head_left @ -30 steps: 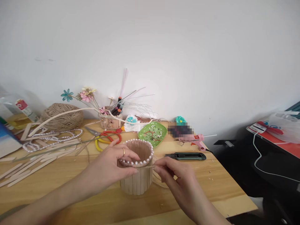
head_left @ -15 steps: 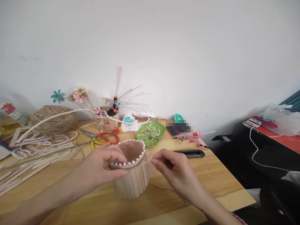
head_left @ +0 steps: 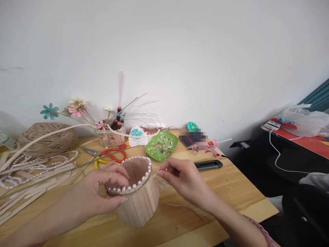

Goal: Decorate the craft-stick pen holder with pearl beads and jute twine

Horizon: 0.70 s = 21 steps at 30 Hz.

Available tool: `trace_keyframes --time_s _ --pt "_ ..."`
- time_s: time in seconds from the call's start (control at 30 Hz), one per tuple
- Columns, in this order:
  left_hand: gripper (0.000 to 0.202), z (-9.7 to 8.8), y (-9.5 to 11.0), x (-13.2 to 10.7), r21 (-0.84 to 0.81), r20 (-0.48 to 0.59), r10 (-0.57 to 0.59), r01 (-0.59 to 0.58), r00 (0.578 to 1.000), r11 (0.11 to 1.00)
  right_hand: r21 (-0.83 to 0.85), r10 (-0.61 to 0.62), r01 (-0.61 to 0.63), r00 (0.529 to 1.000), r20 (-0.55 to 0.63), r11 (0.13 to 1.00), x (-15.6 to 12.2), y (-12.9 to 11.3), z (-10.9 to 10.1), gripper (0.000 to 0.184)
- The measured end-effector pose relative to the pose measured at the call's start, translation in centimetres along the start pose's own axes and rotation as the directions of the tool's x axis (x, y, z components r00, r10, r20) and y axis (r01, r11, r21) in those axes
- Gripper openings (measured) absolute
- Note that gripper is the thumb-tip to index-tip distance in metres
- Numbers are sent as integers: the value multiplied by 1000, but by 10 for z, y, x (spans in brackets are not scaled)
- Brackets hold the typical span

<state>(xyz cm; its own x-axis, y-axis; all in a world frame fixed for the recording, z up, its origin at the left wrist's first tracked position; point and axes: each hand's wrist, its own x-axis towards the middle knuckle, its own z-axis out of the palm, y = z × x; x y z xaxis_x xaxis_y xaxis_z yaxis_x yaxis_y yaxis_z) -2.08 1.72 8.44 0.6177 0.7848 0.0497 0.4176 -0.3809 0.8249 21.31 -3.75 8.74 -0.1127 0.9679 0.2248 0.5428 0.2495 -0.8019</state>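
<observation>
A round pot made of upright craft sticks (head_left: 137, 209) tilts slightly above the wooden table in front of me. White pearl beads (head_left: 141, 181) line its rim, with a thin twine band just under them. My left hand (head_left: 102, 188) grips the pot at the rim's left side, fingers inside and thumb on the outer wall. At the right of the rim, my right hand (head_left: 177, 178) pinches a thin strand of twine (head_left: 156, 173) between thumb and forefinger. Loose twine (head_left: 180, 204) trails on the table below that hand.
Behind the pot lie scissors (head_left: 102, 156), a green dish (head_left: 154, 154), a pink glue gun (head_left: 209, 147) and a utility knife (head_left: 209, 165). Left are craft sticks (head_left: 31, 202), a pearl string (head_left: 69, 154) and a twine ball (head_left: 48, 139). A decorated marker holder (head_left: 110, 137) stands at the back.
My view has turned slightly right, so most things appear further left. The pot has come a little lower in view; both hands keep their hold.
</observation>
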Motion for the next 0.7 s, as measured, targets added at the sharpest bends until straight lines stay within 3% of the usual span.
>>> trace_keyframes --time_s 0.17,0.4,0.7 --pt "7 1 2 -2 -91 -15 -30 29 999 995 39 33 -34 999 17 999 5 0 1 16" --pt "7 -3 6 -2 -1 -8 33 -33 999 999 61 60 -64 996 67 996 10 -2 2 15" --pt "10 -10 0 1 5 99 83 -84 992 996 134 97 -114 988 124 984 15 -3 4 12"
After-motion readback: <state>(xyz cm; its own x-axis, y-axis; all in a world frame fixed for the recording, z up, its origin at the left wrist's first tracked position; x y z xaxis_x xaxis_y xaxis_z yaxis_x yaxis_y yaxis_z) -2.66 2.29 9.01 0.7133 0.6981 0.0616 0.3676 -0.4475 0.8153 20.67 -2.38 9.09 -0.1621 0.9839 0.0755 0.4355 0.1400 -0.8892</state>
